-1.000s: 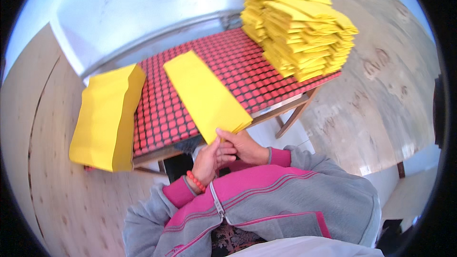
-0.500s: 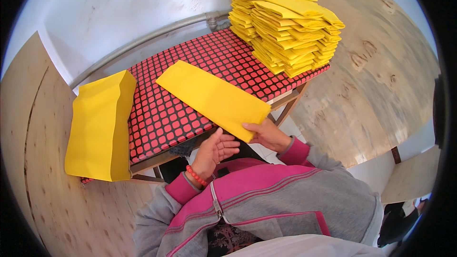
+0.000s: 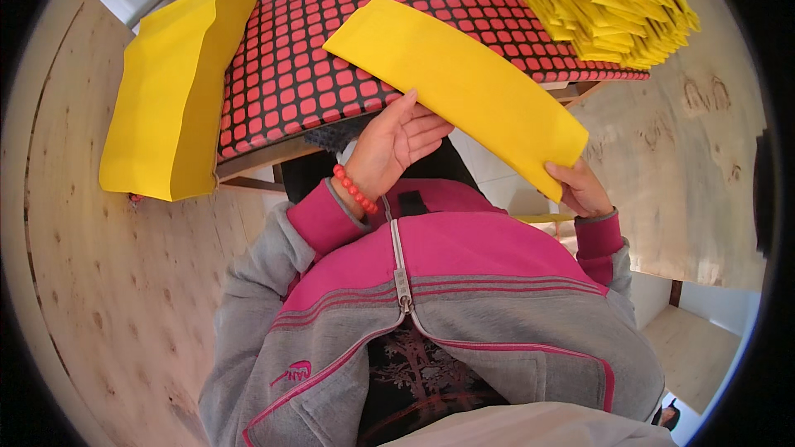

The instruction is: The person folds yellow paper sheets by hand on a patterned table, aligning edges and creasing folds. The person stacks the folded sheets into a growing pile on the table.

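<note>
Right hand point(image 3: 585, 189) pinches folded yellow sheet point(image 3: 464, 83), long axis slanting leftward over red-patterned table point(image 3: 290, 62), unclenched left hand point(image 3: 387, 142) nearer table

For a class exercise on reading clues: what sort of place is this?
Perhaps an indoor workroom or home workspace: a stack of folded yellow pieces sits on a table with a red-and-black patterned top, and the right hand holds a similar yellow piece.

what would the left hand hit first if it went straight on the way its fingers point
Most likely the folded yellow piece, whose near edge lies just ahead of the left hand and whose lower end the right hand holds; depth is unclear, so they may already touch.
</note>
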Demonstrator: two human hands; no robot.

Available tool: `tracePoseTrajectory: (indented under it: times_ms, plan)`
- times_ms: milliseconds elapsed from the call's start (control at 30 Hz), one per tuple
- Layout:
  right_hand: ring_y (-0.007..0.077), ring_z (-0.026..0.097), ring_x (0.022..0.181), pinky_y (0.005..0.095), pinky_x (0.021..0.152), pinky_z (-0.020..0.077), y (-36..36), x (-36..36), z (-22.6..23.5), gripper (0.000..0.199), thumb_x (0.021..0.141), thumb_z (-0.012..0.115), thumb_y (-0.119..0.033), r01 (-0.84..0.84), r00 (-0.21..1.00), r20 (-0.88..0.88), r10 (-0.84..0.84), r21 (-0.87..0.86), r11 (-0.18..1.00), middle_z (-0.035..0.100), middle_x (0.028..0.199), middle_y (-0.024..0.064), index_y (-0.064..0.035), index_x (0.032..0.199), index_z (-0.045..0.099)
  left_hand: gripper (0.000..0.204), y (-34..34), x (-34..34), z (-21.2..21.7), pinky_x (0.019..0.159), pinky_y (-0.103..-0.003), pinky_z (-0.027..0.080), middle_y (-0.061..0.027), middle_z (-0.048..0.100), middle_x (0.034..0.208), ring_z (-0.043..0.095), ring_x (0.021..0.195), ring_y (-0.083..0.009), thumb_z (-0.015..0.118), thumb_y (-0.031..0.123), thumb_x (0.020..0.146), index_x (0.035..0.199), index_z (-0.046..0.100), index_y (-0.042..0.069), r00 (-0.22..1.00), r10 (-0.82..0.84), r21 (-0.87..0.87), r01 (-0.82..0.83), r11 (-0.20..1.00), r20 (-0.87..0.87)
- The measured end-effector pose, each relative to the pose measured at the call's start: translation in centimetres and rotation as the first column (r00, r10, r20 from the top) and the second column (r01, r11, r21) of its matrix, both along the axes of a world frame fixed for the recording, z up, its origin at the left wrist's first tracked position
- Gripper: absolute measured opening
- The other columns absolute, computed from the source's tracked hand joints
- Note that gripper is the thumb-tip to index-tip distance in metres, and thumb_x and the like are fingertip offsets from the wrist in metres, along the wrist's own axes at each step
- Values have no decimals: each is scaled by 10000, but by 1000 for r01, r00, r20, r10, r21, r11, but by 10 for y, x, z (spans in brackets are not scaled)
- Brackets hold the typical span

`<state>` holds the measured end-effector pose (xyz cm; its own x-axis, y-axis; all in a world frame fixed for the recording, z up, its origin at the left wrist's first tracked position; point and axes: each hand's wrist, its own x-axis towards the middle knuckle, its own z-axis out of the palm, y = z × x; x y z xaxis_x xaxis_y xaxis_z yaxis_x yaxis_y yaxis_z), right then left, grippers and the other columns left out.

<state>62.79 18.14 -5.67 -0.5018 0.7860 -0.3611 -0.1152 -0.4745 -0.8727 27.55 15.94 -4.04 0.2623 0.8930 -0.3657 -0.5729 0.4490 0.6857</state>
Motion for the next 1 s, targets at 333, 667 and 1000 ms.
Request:
tracePoseTrajectory:
  times_ms: [333,667,1000]
  plan:
    - [205,554,1323,363,1096,457,-5,80,1,645,917,725,-108,-39,997,62,36,52,998,574,1439,88,-34,1494,448,523,-2,2,1,1064,-427,493,-125,653,1354,655,1205,-269,534,449,1049,1436,517,98,979,175,-121,-163,979,100]
    - [185,511,1329,362,1134,397,4,101,34,710,895,720,-35,-173,977,164,133,259,950,561,1449,67,-25,1528,397,400,-3,-12,20,931,-373,587,-99,700,1268,723,1094,-235,556,300,1056,1388,555,77,983,145,-18,-147,989,-112]
    - [145,572,1223,341,1076,450,21,141,126,595,917,735,-79,-196,940,340,26,479,856,640,1357,47,-20,1460,498,360,24,-7,102,765,-279,591,-114,712,1162,726,928,-172,653,119,963,1292,598,-15,960,37,374,73,925,-279]
